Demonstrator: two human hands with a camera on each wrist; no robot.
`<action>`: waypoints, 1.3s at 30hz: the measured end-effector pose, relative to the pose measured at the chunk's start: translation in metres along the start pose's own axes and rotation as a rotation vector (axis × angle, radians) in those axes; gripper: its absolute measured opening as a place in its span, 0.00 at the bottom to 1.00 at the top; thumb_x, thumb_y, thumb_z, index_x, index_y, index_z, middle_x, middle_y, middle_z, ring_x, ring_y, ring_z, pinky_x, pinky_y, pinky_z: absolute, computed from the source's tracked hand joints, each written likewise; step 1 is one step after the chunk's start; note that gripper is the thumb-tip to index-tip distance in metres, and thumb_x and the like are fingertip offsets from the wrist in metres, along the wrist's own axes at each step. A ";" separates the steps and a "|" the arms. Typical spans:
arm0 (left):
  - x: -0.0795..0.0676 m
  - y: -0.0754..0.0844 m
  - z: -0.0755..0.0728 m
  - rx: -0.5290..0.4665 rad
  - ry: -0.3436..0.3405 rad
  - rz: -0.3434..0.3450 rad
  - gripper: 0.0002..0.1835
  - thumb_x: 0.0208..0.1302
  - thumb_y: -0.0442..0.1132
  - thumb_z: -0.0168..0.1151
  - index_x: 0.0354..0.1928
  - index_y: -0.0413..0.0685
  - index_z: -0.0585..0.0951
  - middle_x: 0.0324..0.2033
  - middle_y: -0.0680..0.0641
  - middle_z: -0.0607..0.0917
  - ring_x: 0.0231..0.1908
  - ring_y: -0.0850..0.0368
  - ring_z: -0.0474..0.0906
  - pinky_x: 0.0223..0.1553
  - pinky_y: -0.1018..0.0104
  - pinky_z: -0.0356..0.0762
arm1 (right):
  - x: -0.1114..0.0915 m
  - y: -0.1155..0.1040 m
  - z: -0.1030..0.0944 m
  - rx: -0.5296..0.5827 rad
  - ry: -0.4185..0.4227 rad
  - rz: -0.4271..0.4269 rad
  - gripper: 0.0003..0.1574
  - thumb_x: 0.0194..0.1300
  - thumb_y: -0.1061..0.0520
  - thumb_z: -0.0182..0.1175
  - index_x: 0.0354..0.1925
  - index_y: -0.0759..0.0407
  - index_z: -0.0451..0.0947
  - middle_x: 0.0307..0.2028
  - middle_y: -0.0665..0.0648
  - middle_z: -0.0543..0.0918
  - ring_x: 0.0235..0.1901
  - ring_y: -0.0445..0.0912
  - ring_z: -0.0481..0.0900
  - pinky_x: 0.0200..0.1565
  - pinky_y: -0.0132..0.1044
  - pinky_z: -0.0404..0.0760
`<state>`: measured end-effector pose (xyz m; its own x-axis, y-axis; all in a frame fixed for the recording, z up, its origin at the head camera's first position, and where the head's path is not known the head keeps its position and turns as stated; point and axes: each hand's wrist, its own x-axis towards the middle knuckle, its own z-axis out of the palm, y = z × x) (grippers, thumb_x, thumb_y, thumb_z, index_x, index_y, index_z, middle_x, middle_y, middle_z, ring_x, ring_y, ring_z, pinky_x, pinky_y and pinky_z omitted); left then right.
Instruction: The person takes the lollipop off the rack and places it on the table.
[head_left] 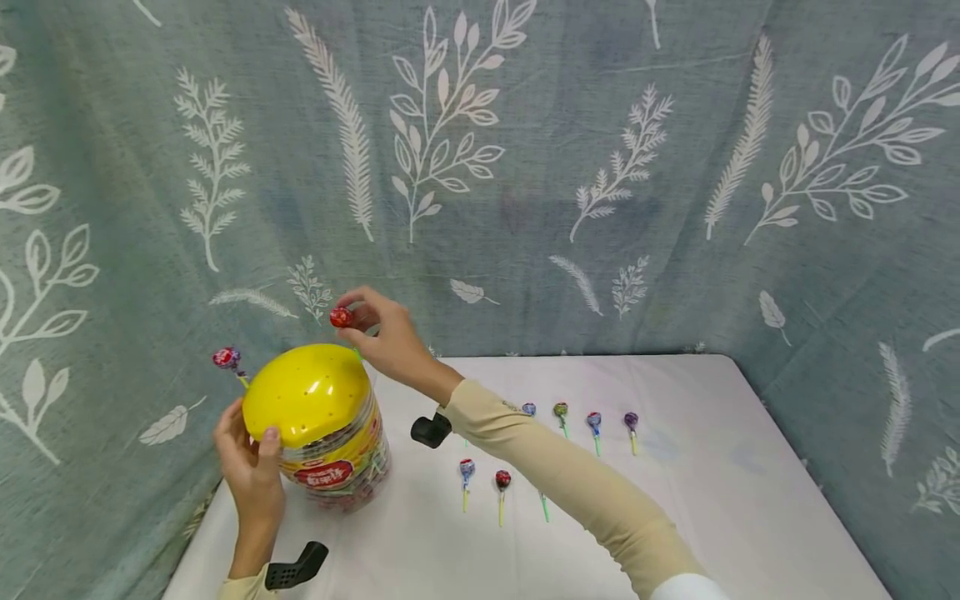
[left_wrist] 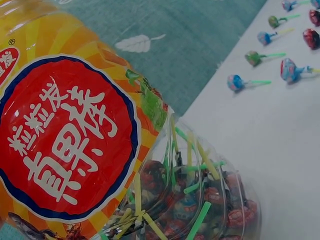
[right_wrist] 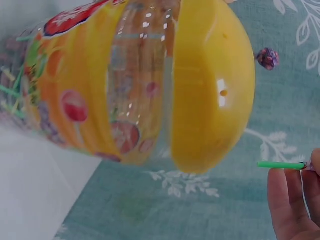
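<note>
My left hand (head_left: 253, 479) grips a clear plastic candy jar (head_left: 341, 471) near its neck, the thumb on the edge of its domed yellow lid (head_left: 307, 392). The jar leans over, lid to the upper left. Small holes dot the lid, and one purple-red lollipop (head_left: 227, 358) sticks out of its far left side. Above the lid, my right hand (head_left: 386, 333) pinches a red-wrapped lollipop (head_left: 341, 317); its green stick (right_wrist: 280, 165) points toward the lid in the right wrist view, apart from it. Many lollipops with green and yellow sticks (left_wrist: 200, 220) show inside the jar's base.
Several loose lollipops lie in two rows on the white table (head_left: 750, 500), such as a purple one (head_left: 631, 419) and a dark red one (head_left: 502, 480). My right forearm covers part of them. A grey-green leaf-patterned curtain (head_left: 525, 208) hangs behind and on both sides.
</note>
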<state>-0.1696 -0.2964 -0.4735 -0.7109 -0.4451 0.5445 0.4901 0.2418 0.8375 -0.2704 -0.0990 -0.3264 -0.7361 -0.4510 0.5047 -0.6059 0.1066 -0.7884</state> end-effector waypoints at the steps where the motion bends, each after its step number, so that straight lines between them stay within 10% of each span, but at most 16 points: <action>1: 0.000 0.000 0.000 0.003 0.001 0.004 0.34 0.58 0.35 0.52 0.69 0.51 0.59 0.62 0.45 0.66 0.54 0.51 0.68 0.51 0.74 0.68 | -0.002 0.001 -0.003 -0.001 0.001 0.004 0.18 0.62 0.64 0.60 0.51 0.57 0.73 0.36 0.54 0.82 0.30 0.39 0.77 0.35 0.27 0.75; 39: 0.001 0.002 0.005 -0.026 0.036 -0.015 0.33 0.57 0.33 0.52 0.68 0.47 0.60 0.61 0.43 0.67 0.52 0.52 0.69 0.47 0.76 0.70 | -0.116 0.035 -0.106 -0.026 0.078 0.174 0.19 0.61 0.64 0.62 0.51 0.59 0.72 0.35 0.59 0.82 0.33 0.53 0.80 0.29 0.43 0.81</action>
<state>-0.1717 -0.2925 -0.4708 -0.7001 -0.4790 0.5295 0.4928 0.2125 0.8438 -0.2388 0.0509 -0.3753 -0.8513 -0.3534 0.3878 -0.4738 0.2004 -0.8575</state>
